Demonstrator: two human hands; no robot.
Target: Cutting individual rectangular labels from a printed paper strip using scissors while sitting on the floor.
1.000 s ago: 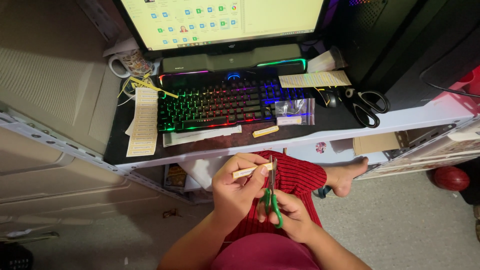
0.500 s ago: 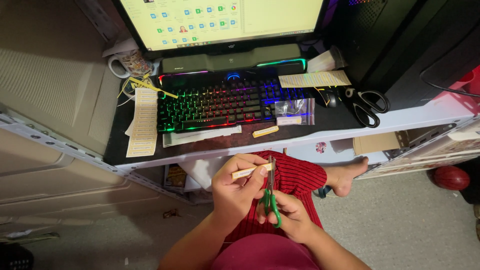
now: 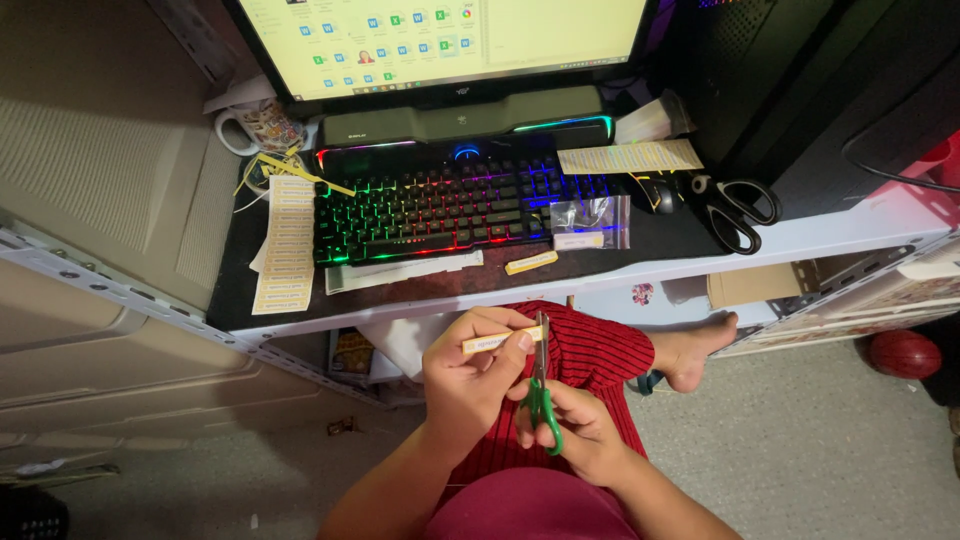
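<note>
low in the frame's centre, left hand (image 3: 470,372) pinching a small yellow paper strip (image 3: 492,342) between thumb and fingertips, over a red-clad lap. right hand (image 3: 572,432) just beside, fingers curled through green-handled scissors (image 3: 541,388), blades upright against the strip's end. above, backlit keyboard (image 3: 435,205) on the desk (image 3: 660,262), black scissors (image 3: 735,207) at right.
</note>
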